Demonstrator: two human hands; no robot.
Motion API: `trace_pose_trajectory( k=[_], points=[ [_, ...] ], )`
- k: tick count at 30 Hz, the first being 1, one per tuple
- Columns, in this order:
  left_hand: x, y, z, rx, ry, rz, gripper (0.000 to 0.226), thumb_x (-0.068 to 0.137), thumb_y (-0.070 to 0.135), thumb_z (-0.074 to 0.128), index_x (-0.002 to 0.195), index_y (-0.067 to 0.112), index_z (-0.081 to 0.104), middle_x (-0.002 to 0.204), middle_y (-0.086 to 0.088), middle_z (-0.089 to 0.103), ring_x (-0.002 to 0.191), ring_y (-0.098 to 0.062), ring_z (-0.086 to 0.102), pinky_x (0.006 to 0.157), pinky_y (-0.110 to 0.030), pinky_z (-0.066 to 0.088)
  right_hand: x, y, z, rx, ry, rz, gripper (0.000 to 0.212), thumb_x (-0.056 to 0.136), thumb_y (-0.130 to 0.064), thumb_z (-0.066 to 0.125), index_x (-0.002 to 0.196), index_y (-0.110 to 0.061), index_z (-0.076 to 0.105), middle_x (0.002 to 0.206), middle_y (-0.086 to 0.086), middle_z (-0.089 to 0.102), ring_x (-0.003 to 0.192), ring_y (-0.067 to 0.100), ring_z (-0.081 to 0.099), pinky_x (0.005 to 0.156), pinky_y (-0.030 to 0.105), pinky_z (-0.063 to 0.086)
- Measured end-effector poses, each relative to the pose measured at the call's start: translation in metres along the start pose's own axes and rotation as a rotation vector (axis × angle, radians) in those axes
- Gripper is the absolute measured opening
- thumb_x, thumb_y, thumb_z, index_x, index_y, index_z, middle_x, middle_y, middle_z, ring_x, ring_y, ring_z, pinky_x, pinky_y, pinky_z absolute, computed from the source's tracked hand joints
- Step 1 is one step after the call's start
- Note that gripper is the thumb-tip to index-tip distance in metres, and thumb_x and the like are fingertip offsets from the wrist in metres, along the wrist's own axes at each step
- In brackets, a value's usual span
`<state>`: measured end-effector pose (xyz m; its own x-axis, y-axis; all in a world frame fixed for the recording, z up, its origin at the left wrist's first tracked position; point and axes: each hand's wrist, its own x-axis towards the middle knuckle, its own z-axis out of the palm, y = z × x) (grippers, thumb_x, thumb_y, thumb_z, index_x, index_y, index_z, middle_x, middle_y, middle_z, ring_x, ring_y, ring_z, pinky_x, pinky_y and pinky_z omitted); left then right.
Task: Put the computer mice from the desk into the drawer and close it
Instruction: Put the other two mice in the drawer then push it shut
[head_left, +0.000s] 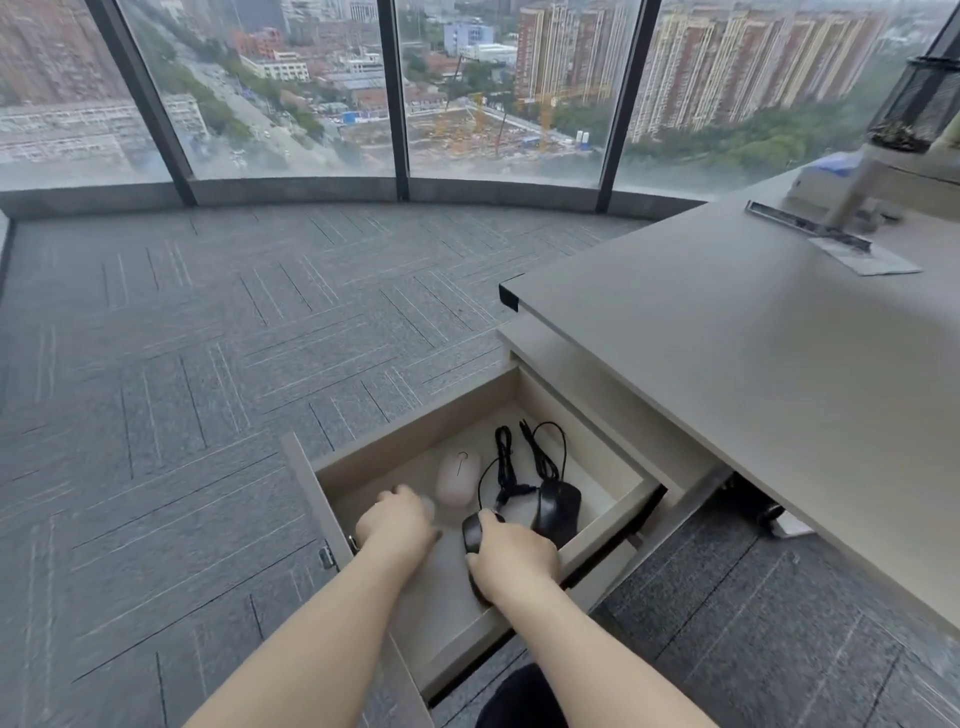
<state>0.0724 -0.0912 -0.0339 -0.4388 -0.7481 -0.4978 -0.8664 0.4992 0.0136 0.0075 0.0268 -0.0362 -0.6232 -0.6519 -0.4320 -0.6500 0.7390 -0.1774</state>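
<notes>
The beige drawer (415, 441) under the desk (727, 364) stands pulled far out. Inside it lie a pale pink mouse (458, 478) and a black wired mouse (558, 506) with its bundled black cable (519, 462). My right hand (511, 564) is inside the drawer, closed over a second black mouse (474, 532) near the drawer floor. Blurred and with its fingers spread, my left hand (397, 519) is over the drawer's left part and holds nothing.
Grey carpet tiles (208, 364) cover the floor to the left. On the desk's far right are a metal cable slot (808, 228) and a monitor arm base (857, 192). A black mesh pot (914, 109) stands at the right edge. Tall windows lie behind.
</notes>
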Motion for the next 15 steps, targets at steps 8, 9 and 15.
trace_pose_trajectory(
  k=[8,9,15],
  points=[
    [-0.026,-0.030,-0.031,-0.545,0.532,0.171,0.038,0.091,0.032,0.047,0.124,0.018,0.060,0.123,-0.006,0.063,0.111,-0.026,0.061,0.088,-0.036,0.046,-0.048,0.021,-0.018,0.416,0.375,-0.136,0.026,0.097,-0.026,0.041,0.109,-0.021,0.063,0.103,-0.001,0.069,0.091,0.020,0.063,0.069,0.034,0.049],
    [-0.034,-0.039,-0.031,-0.642,0.614,0.192,0.034,0.091,0.028,0.049,0.120,0.015,0.063,0.119,-0.007,0.064,0.107,-0.026,0.062,0.088,-0.036,0.047,-0.057,0.023,-0.016,0.453,0.411,-0.148,0.024,0.097,-0.026,0.041,0.100,-0.021,0.065,0.097,-0.002,0.069,0.085,0.018,0.063,0.068,0.035,0.049],
    [-0.070,-0.095,0.001,-0.996,0.678,0.036,0.034,0.093,0.023,0.047,0.123,0.011,0.058,0.122,-0.010,0.059,0.103,-0.025,0.059,0.087,-0.041,0.049,-0.114,0.017,0.019,0.620,0.360,-0.220,0.032,0.095,-0.039,0.047,0.071,-0.019,0.053,0.069,-0.003,0.060,0.067,0.014,0.057,0.063,0.036,0.048]
  ],
)
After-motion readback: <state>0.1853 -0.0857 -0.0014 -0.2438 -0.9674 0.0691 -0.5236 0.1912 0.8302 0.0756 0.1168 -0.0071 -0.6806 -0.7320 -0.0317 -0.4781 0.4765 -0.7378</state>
